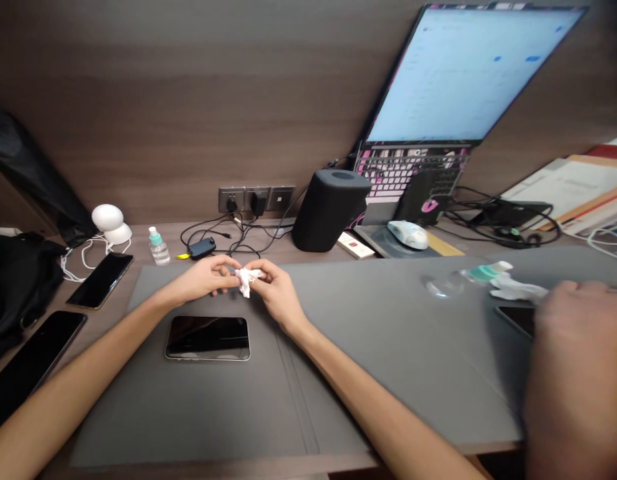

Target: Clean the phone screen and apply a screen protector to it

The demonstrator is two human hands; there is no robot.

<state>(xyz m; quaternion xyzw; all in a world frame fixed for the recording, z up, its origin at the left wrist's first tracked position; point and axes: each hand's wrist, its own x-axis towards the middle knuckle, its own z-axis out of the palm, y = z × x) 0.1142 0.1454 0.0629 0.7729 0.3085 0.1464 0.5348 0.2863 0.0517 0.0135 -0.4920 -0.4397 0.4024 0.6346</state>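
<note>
A crumpled white tissue (247, 281) is pinched between the fingertips of both hands, above the far part of the grey desk mat (398, 347). My left hand (206, 277) holds its left side, with the fingers curled. From the right, my right hand (278, 293) grips it between thumb and fingers. Just below the hands, a smartphone (207, 338) with a dark screen lies flat on the mat, touched by neither hand. Behind my left hand stands a small clear spray bottle (159, 247) with a teal collar.
At right, another person's blurred arm (578, 373) reaches over a phone (518, 319), a white tissue (518, 290) and a tipped bottle (483, 272). A black speaker (329, 210), a laptop (473, 73) and a mouse (408, 235) stand behind. Two phones (101, 280) lie at left, near a white camera (111, 223).
</note>
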